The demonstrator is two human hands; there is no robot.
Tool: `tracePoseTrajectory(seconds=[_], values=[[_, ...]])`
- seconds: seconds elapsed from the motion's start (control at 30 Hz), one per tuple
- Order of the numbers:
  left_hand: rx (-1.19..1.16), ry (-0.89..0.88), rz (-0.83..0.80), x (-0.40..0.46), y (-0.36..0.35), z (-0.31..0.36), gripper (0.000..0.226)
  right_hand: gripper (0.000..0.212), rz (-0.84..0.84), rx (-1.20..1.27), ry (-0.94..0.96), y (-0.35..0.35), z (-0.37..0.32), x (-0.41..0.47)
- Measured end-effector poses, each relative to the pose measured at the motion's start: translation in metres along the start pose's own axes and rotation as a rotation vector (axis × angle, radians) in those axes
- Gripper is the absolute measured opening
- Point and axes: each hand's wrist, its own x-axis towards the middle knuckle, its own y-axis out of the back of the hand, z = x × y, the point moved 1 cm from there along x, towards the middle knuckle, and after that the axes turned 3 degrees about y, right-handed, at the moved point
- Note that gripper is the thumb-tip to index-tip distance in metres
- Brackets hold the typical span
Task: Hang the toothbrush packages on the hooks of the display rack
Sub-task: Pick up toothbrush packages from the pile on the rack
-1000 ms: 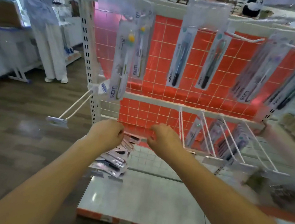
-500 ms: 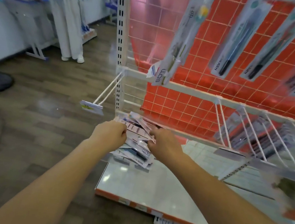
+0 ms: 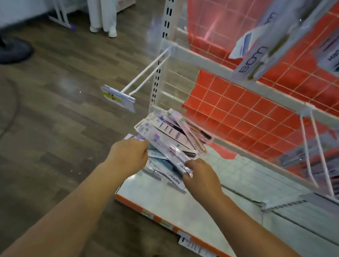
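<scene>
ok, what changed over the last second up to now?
Both hands came down from in front of the rack to the pile of toothbrush packages on the base shelf. The left hand now grips the pile's near left edge, and the right hand pinches one clear package on top. The view tilted down and moved closer. The empty hook and the hanging packages are unchanged.

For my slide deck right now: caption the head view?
Both hands, left and right, grip toothbrush packages below an empty hook.
</scene>
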Motion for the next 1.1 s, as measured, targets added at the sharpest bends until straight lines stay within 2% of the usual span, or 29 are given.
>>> tracePoseTrajectory(seconds=[0.5, 0.73, 0.97, 1.1], values=[[0.058, 0.034, -0.214, 0.029, -0.079, -0.021, 0.025, 0.034, 0.058, -0.031, 0.057, -0.056, 0.030, 0.088], [0.068, 0.053, -0.167, 0.034, -0.096, -0.029, 0.024, 0.059, 0.019, -0.191, 0.106, -0.076, 0.030, 0.113], [0.067, 0.075, -0.167, 0.032, -0.104, -0.029, 0.024, 0.055, 0.015, -0.234, 0.118, -0.080, 0.030, 0.119], [0.069, 0.080, -0.202, 0.032, -0.108, -0.025, 0.023, 0.063, -0.038, -0.244, 0.108, -0.079, 0.029, 0.122]])
